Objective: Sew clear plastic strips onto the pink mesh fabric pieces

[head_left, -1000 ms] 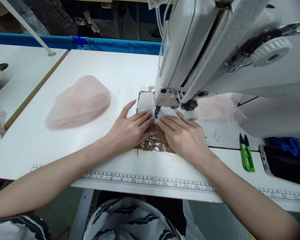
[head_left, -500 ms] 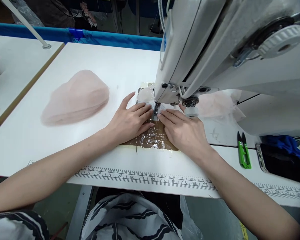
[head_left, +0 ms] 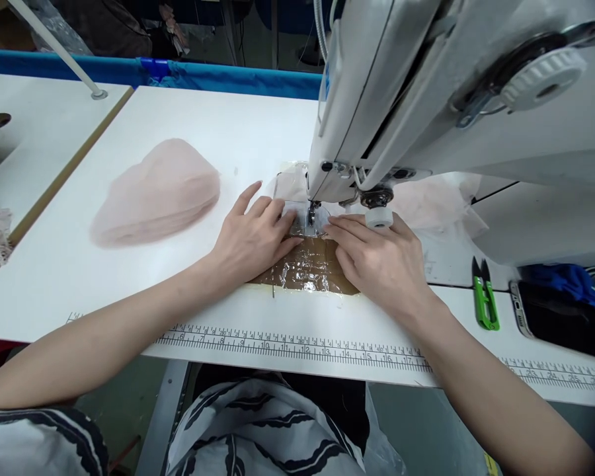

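A white sewing machine (head_left: 361, 99) stands over the table, its presser foot (head_left: 313, 215) down near a small piece of sheer, pale fabric (head_left: 290, 182). Just left of the foot, my left hand (head_left: 255, 238) lies with fingers spread, its fingertips on the fabric's edge. My right hand (head_left: 384, 261) rests right of the foot, fingers together and tips on the sheer material; whether they pinch it is hard to tell. Brown, shiny tape (head_left: 310, 264) covers the table between the hands. A pile of pale pink sheer fabric (head_left: 158, 192) sits at the left.
Green thread snips (head_left: 486, 304) and a black phone (head_left: 560, 317) lie at the right. More pink fabric (head_left: 431, 205) is behind my right hand. A printed ruler (head_left: 287, 347) runs along the front edge. A white rod (head_left: 59, 49) stands at the back left.
My right hand has moved slightly right, away from the presser foot. My left hand has drawn back a little to the left, its fingers more bent. The foot and fabric show more.
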A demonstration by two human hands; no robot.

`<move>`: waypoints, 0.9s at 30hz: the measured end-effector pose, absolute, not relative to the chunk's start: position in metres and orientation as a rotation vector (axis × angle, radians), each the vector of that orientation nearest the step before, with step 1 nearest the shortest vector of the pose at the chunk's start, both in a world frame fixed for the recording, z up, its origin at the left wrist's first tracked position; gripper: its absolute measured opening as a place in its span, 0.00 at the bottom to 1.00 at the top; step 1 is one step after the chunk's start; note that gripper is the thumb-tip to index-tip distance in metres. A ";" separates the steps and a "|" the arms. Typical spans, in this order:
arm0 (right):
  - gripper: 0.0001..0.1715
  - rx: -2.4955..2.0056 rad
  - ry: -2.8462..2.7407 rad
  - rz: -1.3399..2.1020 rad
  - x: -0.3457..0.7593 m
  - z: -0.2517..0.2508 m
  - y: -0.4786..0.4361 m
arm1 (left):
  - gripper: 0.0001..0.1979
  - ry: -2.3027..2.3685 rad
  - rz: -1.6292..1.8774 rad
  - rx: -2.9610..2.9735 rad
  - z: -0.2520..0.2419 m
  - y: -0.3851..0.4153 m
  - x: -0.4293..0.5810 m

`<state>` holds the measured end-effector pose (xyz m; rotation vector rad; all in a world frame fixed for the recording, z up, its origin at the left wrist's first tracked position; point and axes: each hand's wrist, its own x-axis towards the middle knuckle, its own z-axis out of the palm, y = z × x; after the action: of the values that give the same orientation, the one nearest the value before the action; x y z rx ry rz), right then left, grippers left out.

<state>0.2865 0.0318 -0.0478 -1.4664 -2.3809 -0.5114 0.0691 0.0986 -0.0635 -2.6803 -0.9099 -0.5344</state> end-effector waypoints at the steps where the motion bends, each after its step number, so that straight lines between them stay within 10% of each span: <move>1: 0.21 -1.458 -2.374 -0.530 0.286 -0.047 0.031 | 0.20 -0.862 -0.524 -2.681 -0.061 0.091 0.070; 7: 0.19 -1.411 -2.338 -0.503 0.285 -0.046 0.029 | 0.13 0.081 -0.746 -3.065 -0.047 0.056 0.068; 18: 0.12 -1.513 -2.122 0.384 0.276 -0.037 0.025 | 0.11 -1.099 -0.460 -3.201 -0.047 0.098 0.058; 27: 0.13 -1.586 -2.217 1.000 0.274 -0.025 0.021 | 0.08 -0.914 -0.506 -3.431 -0.044 0.087 0.065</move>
<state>0.2740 0.0206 -0.0253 -1.5864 -2.2175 1.0005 0.0647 0.0873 -0.0440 -3.4312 -0.9141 -0.5064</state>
